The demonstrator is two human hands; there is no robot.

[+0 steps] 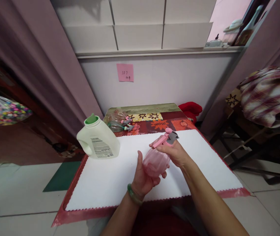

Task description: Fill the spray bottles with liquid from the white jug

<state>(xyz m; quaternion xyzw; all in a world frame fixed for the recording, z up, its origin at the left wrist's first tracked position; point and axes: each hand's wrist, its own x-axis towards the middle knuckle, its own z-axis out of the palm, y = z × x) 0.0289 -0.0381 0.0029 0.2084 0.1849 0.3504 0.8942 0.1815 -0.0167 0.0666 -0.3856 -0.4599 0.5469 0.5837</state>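
A pink see-through spray bottle [155, 163] with a pink and grey trigger head is held tilted above the white mat [100, 183]. My left hand [143, 178], with a green bangle at the wrist, cradles the bottle's body from below, its thumb sticking up. Around the neck, just under the trigger head, my right hand [175, 152] is closed. To the left stands a large pale-green jug [105, 139] with an open mouth and a green piece at its rim. Whether the pink bottle holds liquid I cannot tell.
Two more spray bottles, one clear [117, 115] and one green [115, 126], lie at the table's back left. A pink note [125, 72] is stuck on the wall. A plaid cloth [270, 95] lies over furniture on the right; a bag of colourful bits [6, 111] hangs left.
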